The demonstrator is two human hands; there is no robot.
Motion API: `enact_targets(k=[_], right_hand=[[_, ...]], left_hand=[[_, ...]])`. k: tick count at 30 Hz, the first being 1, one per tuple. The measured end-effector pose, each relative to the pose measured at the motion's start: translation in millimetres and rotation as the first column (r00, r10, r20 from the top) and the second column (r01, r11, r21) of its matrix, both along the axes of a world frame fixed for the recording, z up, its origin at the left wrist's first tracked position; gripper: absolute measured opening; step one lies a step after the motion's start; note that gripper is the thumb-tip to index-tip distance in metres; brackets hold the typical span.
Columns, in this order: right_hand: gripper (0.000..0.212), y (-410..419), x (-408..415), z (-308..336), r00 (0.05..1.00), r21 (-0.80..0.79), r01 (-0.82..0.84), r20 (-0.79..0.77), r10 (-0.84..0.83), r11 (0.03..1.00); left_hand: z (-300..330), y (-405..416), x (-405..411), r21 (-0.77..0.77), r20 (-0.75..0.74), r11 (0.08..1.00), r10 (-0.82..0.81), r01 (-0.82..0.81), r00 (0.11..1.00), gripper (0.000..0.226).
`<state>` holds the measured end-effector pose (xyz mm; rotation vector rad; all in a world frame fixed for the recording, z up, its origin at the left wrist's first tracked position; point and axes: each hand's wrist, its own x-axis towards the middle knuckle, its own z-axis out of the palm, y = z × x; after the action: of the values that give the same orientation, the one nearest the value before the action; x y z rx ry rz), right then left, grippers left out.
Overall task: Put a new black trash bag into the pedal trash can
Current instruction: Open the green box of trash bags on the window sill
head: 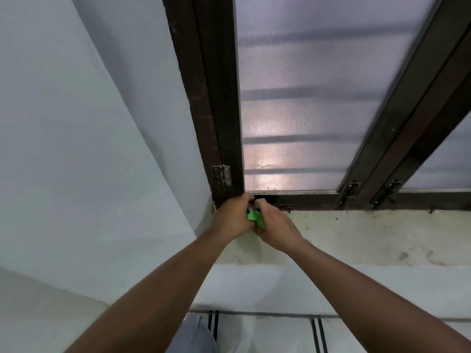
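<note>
Reaching to the window sill [356, 233], I have my left hand [233, 217] and right hand [276, 228] closed together around a green packet [254, 217] at twelve o'clock, presumably the bag supply. No trash can or black bag shows. Next: free one bag.

Materials at the window corner
Dark, matt window frame [224, 98] with a dull metal hinge [224, 175]; frosted, textured pane [293, 110]; stained, rough sill [369, 235]; glossy green plastic packet [254, 216]
</note>
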<state>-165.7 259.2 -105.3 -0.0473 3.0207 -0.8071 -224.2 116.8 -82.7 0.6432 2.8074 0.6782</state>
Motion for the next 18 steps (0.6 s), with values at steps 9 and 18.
enact_targets(k=[9,18], right_hand=[[0.06,56,16,4,0.998,-0.166,-0.04,-0.061,0.03,0.985],[0.057,68,30,8,0.993,-0.188,-0.022,-0.117,0.0,0.982]], left_hand=[[5,11,10,0.669,0.273,0.699,0.083,-0.252,0.958,0.041],[10,33,24,0.375,0.039,0.912,0.165,-0.168,0.986,0.037]])
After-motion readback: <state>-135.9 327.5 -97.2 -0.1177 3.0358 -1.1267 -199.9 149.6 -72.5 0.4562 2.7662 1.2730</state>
